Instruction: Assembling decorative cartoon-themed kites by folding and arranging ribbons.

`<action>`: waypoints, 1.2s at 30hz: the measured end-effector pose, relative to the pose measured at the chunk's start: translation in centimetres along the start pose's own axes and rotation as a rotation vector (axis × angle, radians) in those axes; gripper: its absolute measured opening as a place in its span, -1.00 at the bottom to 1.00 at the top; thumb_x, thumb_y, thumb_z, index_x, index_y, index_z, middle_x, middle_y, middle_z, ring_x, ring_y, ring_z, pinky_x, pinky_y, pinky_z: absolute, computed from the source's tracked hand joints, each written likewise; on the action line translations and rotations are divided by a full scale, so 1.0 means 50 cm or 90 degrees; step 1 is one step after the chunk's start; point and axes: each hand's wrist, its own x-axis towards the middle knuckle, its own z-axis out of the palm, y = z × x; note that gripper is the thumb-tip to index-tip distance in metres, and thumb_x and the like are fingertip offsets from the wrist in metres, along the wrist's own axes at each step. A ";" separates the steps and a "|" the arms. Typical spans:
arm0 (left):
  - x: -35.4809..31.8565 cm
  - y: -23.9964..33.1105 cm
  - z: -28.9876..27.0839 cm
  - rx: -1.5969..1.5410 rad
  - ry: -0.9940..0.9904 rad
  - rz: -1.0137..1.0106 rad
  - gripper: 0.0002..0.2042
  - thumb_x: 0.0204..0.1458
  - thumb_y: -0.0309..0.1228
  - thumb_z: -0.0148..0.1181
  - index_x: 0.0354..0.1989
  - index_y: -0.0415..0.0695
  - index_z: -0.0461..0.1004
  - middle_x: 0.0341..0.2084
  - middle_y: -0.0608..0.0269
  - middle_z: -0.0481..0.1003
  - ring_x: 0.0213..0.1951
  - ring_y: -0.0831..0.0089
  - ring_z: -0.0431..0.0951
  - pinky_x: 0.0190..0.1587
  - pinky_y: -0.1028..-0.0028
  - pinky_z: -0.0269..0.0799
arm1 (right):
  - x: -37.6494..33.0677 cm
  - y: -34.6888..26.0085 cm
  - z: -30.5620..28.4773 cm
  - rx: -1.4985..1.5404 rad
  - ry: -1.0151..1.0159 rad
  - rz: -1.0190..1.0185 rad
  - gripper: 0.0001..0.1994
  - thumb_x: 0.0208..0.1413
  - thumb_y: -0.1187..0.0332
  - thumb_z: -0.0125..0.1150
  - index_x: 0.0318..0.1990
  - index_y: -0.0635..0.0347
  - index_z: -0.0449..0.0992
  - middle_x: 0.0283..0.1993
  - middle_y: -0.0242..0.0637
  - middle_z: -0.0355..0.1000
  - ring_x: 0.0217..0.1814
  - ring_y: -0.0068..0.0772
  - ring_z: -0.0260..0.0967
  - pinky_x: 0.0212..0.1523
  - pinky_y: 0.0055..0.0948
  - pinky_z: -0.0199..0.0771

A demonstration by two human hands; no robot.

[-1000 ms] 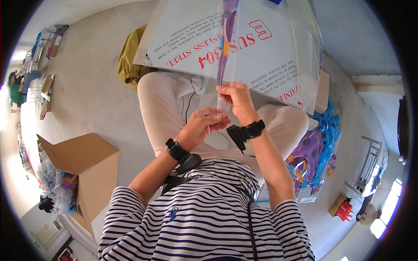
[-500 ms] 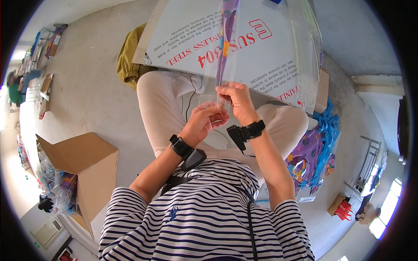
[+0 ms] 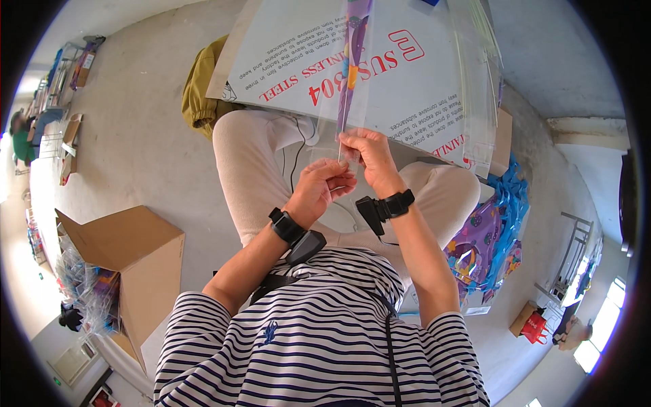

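Note:
A long, narrow clear plastic sleeve (image 3: pixel 330 102) lies over the near part of the table, its lower end reaching my lap. Inside it runs a tightly folded purple strip (image 3: pixel 354 57) with colourful print; its material is unclear. My left hand (image 3: pixel 317 188) is closed, thumb and fingers pinching the sleeve's near end. Just above and to the right, my right hand (image 3: pixel 374 157) pinches the sleeve around the strip's narrow lower tip. Both hands nearly touch, and their fingertips partly hide the sleeve's end.
Several flat clear sleeves (image 3: pixel 478 102) lie along the right of the film-covered tabletop (image 3: pixel 271 68). Olive cloth (image 3: pixel 203 81) hangs at its left corner. An open carton (image 3: pixel 152 271) with clear wrappers stands left; purple and blue sheets (image 3: pixel 478 237) are heaped right. A person (image 3: pixel 30 139) is far left.
Both hands keep their pinch on the sleeve. My left wrist has shifted very slightly to the right; otherwise little differs.

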 end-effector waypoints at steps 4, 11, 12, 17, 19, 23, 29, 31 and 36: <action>0.002 -0.002 0.003 0.000 0.009 0.000 -0.93 0.20 -0.42 0.18 -0.29 -0.14 0.50 -0.35 0.16 0.61 -0.28 0.35 0.65 -0.11 0.31 0.59 | -0.032 -0.009 -0.003 0.008 0.118 0.053 -0.84 0.11 0.27 0.35 -0.36 0.15 0.61 -0.53 -0.53 0.43 -0.52 -0.74 0.26 -0.46 -0.69 0.15; 0.022 -0.023 -0.016 0.031 0.009 -0.011 -0.94 0.19 -0.39 0.21 -0.31 -0.06 0.52 -0.42 0.39 0.52 -0.36 0.53 0.52 -0.16 0.43 0.45 | -0.071 0.060 -0.038 0.010 0.046 -0.004 -0.90 0.10 0.36 0.36 -0.30 0.18 0.64 -0.41 -0.48 0.53 -0.43 -0.72 0.36 -0.39 -0.67 0.31; 0.018 -0.019 -0.006 0.042 0.020 -0.016 -0.95 0.18 -0.38 0.21 -0.29 -0.06 0.52 -0.43 0.41 0.50 -0.36 0.55 0.49 -0.15 0.43 0.43 | -0.070 0.063 -0.040 0.049 0.049 -0.006 -0.92 0.10 0.40 0.35 -0.30 0.19 0.65 -0.39 -0.46 0.54 -0.41 -0.71 0.38 -0.39 -0.65 0.34; 0.014 -0.012 -0.009 0.039 0.043 -0.008 -0.92 0.18 -0.36 0.23 -0.23 -0.06 0.52 -0.42 0.42 0.48 -0.34 0.57 0.46 -0.15 0.44 0.41 | -0.070 0.059 -0.043 0.068 0.098 0.008 -0.94 0.09 0.45 0.32 -0.32 0.23 0.65 -0.41 -0.44 0.55 -0.44 -0.70 0.36 -0.42 -0.64 0.33; 0.009 0.002 -0.012 0.035 0.065 0.035 -0.90 0.18 -0.35 0.24 -0.22 -0.07 0.51 -0.42 0.41 0.48 -0.33 0.56 0.46 -0.13 0.45 0.41 | -0.074 0.056 -0.044 0.075 0.113 0.007 -0.94 0.06 0.46 0.34 -0.35 0.25 0.65 -0.44 -0.44 0.54 -0.47 -0.70 0.34 -0.44 -0.65 0.30; 0.024 -0.001 -0.027 0.016 0.060 0.052 -0.90 0.17 -0.36 0.26 -0.24 -0.09 0.52 -0.43 0.39 0.50 -0.36 0.54 0.49 -0.17 0.45 0.45 | -0.077 0.058 -0.048 0.049 0.112 -0.017 -0.92 0.08 0.45 0.32 -0.38 0.27 0.64 -0.47 -0.45 0.51 -0.51 -0.71 0.28 -0.47 -0.64 0.25; 0.036 -0.009 -0.019 0.090 0.112 0.122 -0.89 0.14 -0.39 0.30 -0.28 -0.13 0.53 -0.46 0.31 0.55 -0.52 0.52 0.52 -0.36 0.48 0.49 | -0.078 0.065 -0.052 -0.017 0.133 -0.069 -0.81 0.13 0.34 0.31 -0.42 0.29 0.61 -0.55 -0.47 0.39 -0.55 -0.71 0.20 -0.52 -0.60 0.14; 0.037 -0.009 -0.016 0.092 0.099 0.134 -0.89 0.14 -0.38 0.31 -0.30 -0.12 0.52 -0.47 0.31 0.55 -0.52 0.55 0.51 -0.38 0.51 0.49 | -0.085 0.061 -0.049 -0.019 0.153 -0.065 -0.78 0.13 0.30 0.32 -0.42 0.30 0.60 -0.56 -0.47 0.37 -0.55 -0.71 0.19 -0.53 -0.60 0.12; 0.036 -0.016 0.002 0.088 0.106 0.126 -0.89 0.14 -0.38 0.31 -0.33 -0.11 0.51 -0.48 0.32 0.55 -0.52 0.56 0.50 -0.37 0.52 0.48 | -0.100 0.055 -0.026 0.125 0.156 0.032 -0.78 0.05 0.28 0.39 -0.43 0.27 0.56 -0.52 -0.44 0.42 -0.55 -0.67 0.24 -0.53 -0.63 0.16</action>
